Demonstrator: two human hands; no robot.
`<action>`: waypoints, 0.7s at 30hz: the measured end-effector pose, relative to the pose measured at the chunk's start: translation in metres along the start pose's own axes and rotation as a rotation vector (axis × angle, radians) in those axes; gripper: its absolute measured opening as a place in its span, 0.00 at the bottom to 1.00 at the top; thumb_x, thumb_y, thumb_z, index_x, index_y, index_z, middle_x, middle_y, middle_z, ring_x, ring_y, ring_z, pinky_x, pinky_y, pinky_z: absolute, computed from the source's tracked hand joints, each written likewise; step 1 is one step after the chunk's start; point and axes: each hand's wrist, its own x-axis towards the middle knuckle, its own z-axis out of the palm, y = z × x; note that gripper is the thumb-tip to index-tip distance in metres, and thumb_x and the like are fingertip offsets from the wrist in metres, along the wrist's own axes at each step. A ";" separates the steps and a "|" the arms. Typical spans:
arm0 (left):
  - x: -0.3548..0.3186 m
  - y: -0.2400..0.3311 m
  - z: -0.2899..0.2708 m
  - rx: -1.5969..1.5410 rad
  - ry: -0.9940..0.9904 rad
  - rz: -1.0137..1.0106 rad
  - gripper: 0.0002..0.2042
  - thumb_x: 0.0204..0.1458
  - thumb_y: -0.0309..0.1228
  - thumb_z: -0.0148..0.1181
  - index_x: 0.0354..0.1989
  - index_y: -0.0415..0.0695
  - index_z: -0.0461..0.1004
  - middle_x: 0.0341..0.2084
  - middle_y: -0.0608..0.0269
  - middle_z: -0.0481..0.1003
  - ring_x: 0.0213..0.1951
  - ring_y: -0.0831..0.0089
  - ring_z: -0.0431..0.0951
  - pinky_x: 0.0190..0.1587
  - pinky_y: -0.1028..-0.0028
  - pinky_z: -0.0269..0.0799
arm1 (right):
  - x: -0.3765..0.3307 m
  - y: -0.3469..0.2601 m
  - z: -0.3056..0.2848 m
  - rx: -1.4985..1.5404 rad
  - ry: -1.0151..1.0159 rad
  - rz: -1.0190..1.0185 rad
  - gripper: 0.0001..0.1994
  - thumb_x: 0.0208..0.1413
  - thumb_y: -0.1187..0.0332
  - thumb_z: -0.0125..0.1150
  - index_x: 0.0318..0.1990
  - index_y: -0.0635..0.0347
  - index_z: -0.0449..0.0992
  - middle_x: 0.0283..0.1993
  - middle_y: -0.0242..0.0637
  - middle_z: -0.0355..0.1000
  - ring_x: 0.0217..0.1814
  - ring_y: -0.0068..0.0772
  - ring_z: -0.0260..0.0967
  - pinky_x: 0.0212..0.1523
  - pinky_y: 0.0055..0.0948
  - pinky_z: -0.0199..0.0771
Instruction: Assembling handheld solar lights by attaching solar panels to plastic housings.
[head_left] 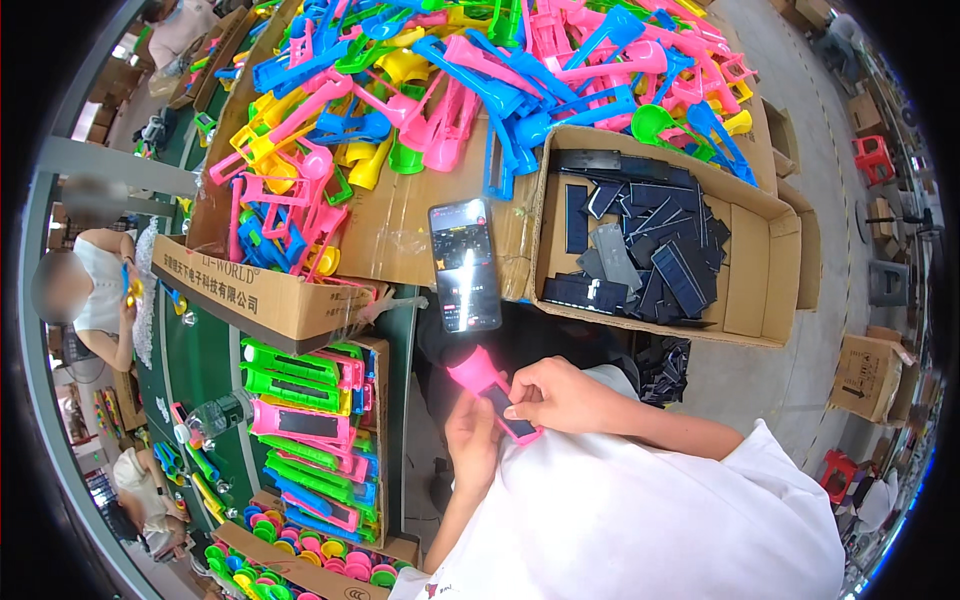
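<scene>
Close to my body I hold a pink plastic housing (476,371) with a flared cup-like end pointing away from me. A small dark rectangular panel (513,417) lies in its long frame. My left hand (471,440) grips the housing from the left side, fingers curled round its edge. My right hand (556,394) is closed over the right side, thumb and fingers pressing at the panel and frame. The fingers partly cover both pieces. Just beyond the housing, a smartphone (466,265) with a lit screen leans against cardboard.
A large carton (290,310) heaped with colourful plastic housings (500,80) fills the far side. Right of the phone, an open cardboard box (745,270) holds loose dark panels (655,240). At left, housings with panels (300,422) stand stacked beside a clear bottle (215,415). Other people work farther left.
</scene>
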 end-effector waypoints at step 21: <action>0.000 0.004 0.007 0.183 0.070 0.119 0.18 0.72 0.32 0.52 0.64 0.33 0.69 0.57 0.55 0.77 0.54 0.73 0.78 0.57 0.72 0.75 | -0.005 -0.003 0.015 0.045 0.098 -0.012 0.09 0.56 0.71 0.71 0.35 0.70 0.79 0.29 0.44 0.80 0.30 0.32 0.79 0.34 0.31 0.77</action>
